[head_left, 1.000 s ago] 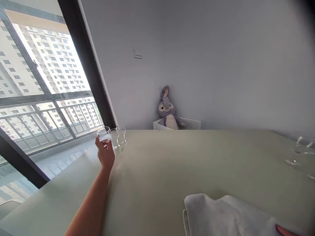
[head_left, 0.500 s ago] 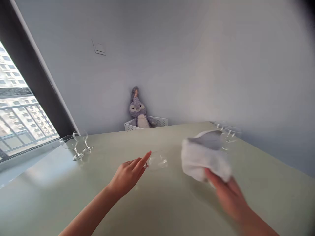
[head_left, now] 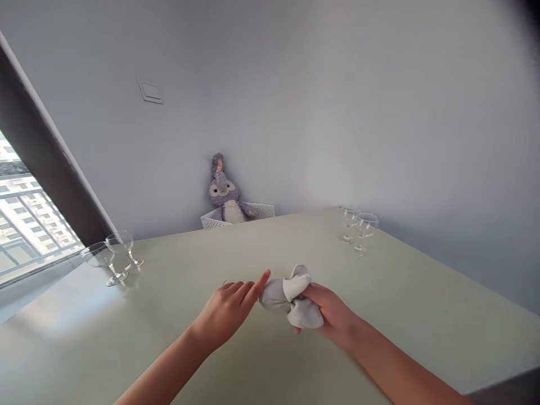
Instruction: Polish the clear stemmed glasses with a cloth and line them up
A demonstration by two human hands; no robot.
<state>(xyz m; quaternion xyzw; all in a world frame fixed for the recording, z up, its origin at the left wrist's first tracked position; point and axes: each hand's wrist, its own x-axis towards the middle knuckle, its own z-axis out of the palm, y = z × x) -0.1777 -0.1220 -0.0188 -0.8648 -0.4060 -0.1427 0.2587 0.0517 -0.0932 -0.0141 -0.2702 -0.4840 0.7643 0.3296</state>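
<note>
Above the table's middle, my left hand (head_left: 230,309) is closed around a stemmed glass (head_left: 261,300), index finger stretched along it. The fingers hide most of the glass, which lies on its side with its bowl toward the right. My right hand (head_left: 333,312) grips a light grey cloth (head_left: 306,312). One bunched end of the cloth sits inside the bowl, and the rest folds outward over my right fingers.
Two clear stemmed glasses (head_left: 113,264) stand at the table's left side, and two more glasses (head_left: 361,230) at the back right. Behind the far edge of the pale table (head_left: 236,365), a purple plush toy (head_left: 223,194) sits in a white basket (head_left: 265,211).
My right hand has brought the cloth leftward to the glass, and part of it is now inside the bowl. My left hand keeps its hold. The view has turned slightly right.
</note>
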